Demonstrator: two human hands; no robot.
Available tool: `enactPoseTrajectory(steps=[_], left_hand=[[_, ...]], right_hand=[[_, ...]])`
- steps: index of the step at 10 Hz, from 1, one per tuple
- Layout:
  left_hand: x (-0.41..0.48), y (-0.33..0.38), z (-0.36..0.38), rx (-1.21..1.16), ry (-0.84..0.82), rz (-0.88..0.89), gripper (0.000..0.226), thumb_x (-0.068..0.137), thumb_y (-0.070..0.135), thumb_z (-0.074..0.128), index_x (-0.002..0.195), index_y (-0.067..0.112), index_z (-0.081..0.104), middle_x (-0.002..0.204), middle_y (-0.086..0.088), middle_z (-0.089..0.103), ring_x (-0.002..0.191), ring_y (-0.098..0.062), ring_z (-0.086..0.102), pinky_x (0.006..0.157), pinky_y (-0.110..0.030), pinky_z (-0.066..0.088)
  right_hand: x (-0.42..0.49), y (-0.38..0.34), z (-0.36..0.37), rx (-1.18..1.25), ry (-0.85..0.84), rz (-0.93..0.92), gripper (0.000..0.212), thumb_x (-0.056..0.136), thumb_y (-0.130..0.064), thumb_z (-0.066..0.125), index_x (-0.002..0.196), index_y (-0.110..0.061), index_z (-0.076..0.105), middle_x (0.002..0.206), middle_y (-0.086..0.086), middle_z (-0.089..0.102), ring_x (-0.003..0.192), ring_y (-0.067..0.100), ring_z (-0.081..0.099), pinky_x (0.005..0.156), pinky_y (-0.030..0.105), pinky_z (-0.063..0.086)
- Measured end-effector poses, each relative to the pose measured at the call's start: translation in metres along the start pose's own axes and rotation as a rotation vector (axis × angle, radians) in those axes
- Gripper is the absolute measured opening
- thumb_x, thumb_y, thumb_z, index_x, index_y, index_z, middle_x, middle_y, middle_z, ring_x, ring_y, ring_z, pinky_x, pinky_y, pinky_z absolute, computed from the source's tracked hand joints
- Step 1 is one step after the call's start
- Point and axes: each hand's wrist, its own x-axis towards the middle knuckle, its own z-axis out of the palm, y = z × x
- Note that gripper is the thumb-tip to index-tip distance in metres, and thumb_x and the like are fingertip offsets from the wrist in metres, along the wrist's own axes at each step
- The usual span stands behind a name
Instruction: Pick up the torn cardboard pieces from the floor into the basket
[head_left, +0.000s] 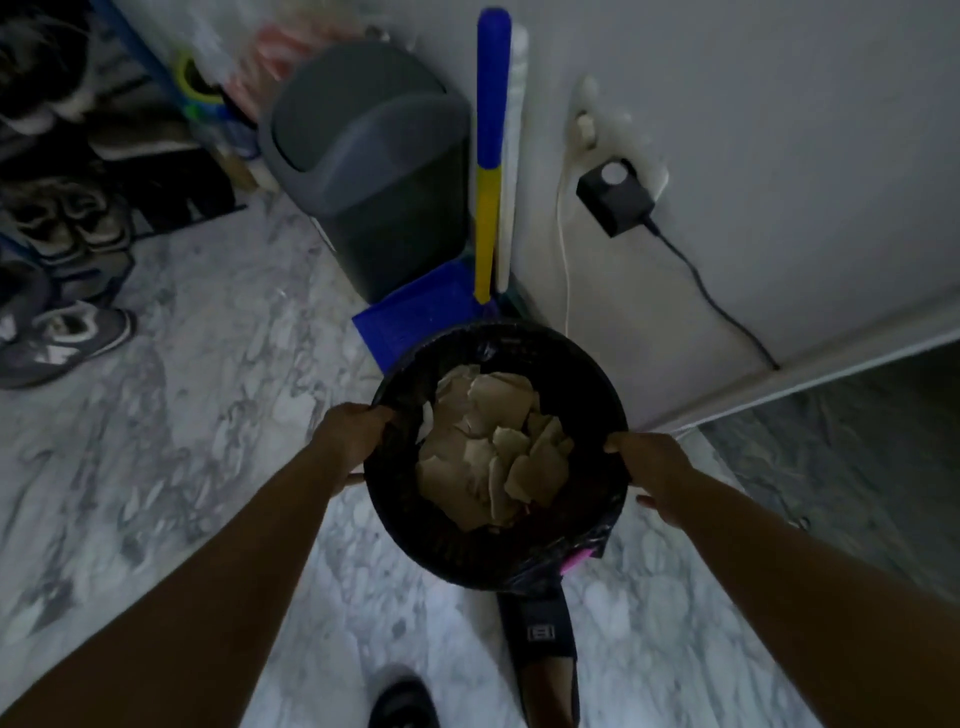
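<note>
A round basket (498, 558) lined with a black plastic bag is in the middle of the head view, held above the marbled floor. Several torn brown cardboard pieces (493, 447) lie piled inside it. My left hand (353, 436) grips the basket's left rim, fingers curled over the edge. My right hand (649, 462) grips the right rim the same way. No loose cardboard shows on the floor in this view.
A grey swing-lid bin (369, 171) stands against the wall, with a blue dustpan (415, 317) and a blue-and-yellow handle (491, 156) beside it. A black adapter (615, 197) and its cable hang on the wall. Shoes (62, 343) sit at left by a rack. Slippers (540, 639) are below the basket.
</note>
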Motion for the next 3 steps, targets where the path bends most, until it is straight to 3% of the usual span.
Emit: enactPoseTrajectory(steps=[1, 2, 3], left_hand=[[0.039, 0.000, 0.019, -0.018, -0.006, 0.001, 0.023, 0.093, 0.030, 0.062, 0.110, 0.015, 0.063, 0.105, -0.009, 0.064, 0.099, -0.026, 0.058, 0.087, -0.041, 0.052], [0.063, 0.000, 0.028, -0.032, -0.014, 0.033, 0.030, 0.093, 0.029, 0.062, 0.119, 0.016, 0.062, 0.110, -0.009, 0.064, 0.093, -0.021, 0.060, 0.078, -0.033, 0.053], [0.074, 0.000, 0.037, -0.045, 0.011, 0.112, 0.046, 0.091, 0.031, 0.064, 0.133, 0.014, 0.057, 0.120, -0.008, 0.065, 0.089, -0.016, 0.062, 0.068, -0.027, 0.051]], right_hand=[[0.044, 0.001, 0.008, -0.011, 0.004, -0.017, 0.042, 0.089, -0.019, 0.064, 0.125, 0.000, 0.056, 0.108, 0.012, 0.060, 0.085, 0.025, 0.055, 0.075, 0.034, 0.043], [0.067, 0.000, 0.013, -0.072, -0.002, -0.088, 0.037, 0.092, -0.018, 0.061, 0.125, -0.002, 0.059, 0.102, 0.009, 0.060, 0.075, 0.019, 0.053, 0.064, 0.029, 0.041], [0.075, 0.000, 0.016, -0.118, 0.008, -0.151, 0.038, 0.090, -0.021, 0.063, 0.124, -0.004, 0.061, 0.098, 0.010, 0.065, 0.081, 0.024, 0.061, 0.066, 0.031, 0.050]])
